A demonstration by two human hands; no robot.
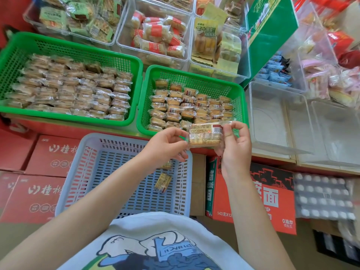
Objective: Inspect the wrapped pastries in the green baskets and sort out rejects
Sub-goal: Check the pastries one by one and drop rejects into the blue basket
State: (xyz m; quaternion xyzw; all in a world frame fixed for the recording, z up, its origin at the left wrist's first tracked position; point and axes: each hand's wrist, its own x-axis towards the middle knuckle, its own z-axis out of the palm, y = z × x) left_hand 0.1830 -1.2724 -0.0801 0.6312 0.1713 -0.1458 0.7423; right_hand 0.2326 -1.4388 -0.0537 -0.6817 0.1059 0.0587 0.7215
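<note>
One wrapped pastry in clear film, label side up, is held between both hands above the front edge of the right green basket. My left hand pinches its left end. My right hand pinches its right end. The right green basket is partly filled with rows of wrapped pastries. The larger left green basket is packed with several rows of the same pastries. Below my hands a pale blue basket holds two loose pastries, one partly hidden by my left hand.
Clear bins of other wrapped snacks stand behind the green baskets. Empty clear bins sit at the right. Red cartons lie under and beside the blue basket, and a red and black carton lies at the lower right.
</note>
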